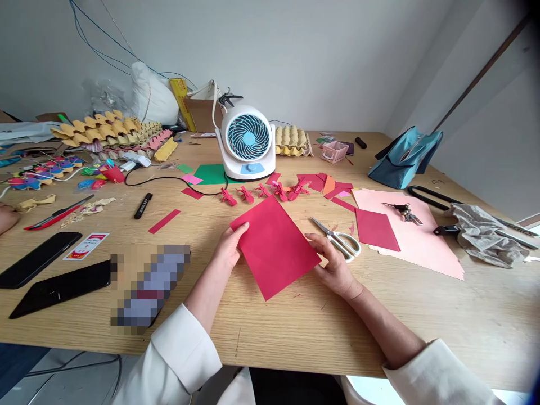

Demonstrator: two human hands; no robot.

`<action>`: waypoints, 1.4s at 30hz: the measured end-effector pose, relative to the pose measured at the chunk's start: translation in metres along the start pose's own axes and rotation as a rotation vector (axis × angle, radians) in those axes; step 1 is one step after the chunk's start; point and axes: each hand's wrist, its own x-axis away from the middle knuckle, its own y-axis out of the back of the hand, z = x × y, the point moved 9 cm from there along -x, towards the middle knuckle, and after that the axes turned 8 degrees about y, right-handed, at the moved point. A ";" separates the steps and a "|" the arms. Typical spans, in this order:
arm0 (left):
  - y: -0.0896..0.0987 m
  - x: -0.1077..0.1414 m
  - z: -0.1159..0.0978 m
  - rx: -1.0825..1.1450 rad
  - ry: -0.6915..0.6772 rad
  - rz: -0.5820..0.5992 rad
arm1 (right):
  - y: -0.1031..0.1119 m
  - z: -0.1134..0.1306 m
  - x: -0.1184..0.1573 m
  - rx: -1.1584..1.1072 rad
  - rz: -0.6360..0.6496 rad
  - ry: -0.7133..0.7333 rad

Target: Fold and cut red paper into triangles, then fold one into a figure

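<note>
A flat square of red paper (276,247) is held above the wooden table, one corner toward me. My left hand (231,243) pinches its left corner, thumb on top. At the right corner, my right hand (333,265) grips the paper between thumb and fingers. Scissors with white handles (348,244) lie just beyond my right hand, blades pointing up and left. Behind the sheet, several small folded red paper pieces (264,192) stand in a row. Another red sheet (377,229) rests on pink paper (426,244) at the right.
A white fan (248,140) stands at the back centre. Phones (40,259), a black marker (143,206) and a red strip (164,221) lie left. Keys (407,214), a blue bag (403,157) and crumpled plastic (489,233) are right. Another person's hand (7,217) shows at the left edge.
</note>
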 end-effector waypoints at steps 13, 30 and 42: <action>-0.017 0.008 0.010 -0.191 -0.055 0.108 | -0.019 -0.002 -0.005 -0.008 0.261 -0.012; -0.031 0.020 0.017 -0.157 -0.036 0.158 | -0.016 -0.029 -0.003 -0.217 0.116 -0.257; -0.053 0.048 0.032 -0.325 0.028 0.312 | -0.004 -0.052 0.009 -0.441 -0.179 -0.543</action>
